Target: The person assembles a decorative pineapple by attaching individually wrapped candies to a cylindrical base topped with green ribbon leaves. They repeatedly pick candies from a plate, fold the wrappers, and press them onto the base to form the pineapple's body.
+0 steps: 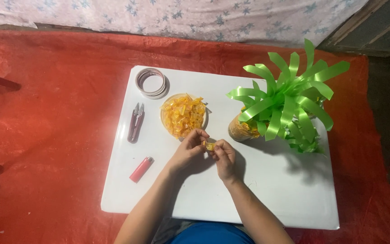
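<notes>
**Yellow ribbon piece pinched between both my hands**

Yellow and small, the folded ribbon piece (210, 146) sits between my fingertips, just above the white table (271, 190) and near its middle. There is only the one view, from my head looking down, so I go by that.

My left hand (189, 151) comes in from the left with thumb and forefinger closed on one edge of the ribbon piece. My right hand (224, 158) meets it from the other side, fingers curled and pinching the same piece. Both grips are fingertip pinches, not fists.

I judge the piece to be very light, thin and glossy, so it will slip if I squeeze on the flat faces. It should keep a crease but crush easily. The best hold looks to be at the folded edge, with light pressure.

Just beyond my hands stands a clear bowl (169, 100) heaped with more yellow pieces like it. To its left lie small snips (135, 123), and further back a roll of tape (151, 82). A red lighter (141, 169) lies near my left wrist. To the right stands a half-made ribbon pineapple (276, 106), with green loops on top and a yellow body below. An orange-red cloth (55, 135) covers the floor around the table.
</notes>
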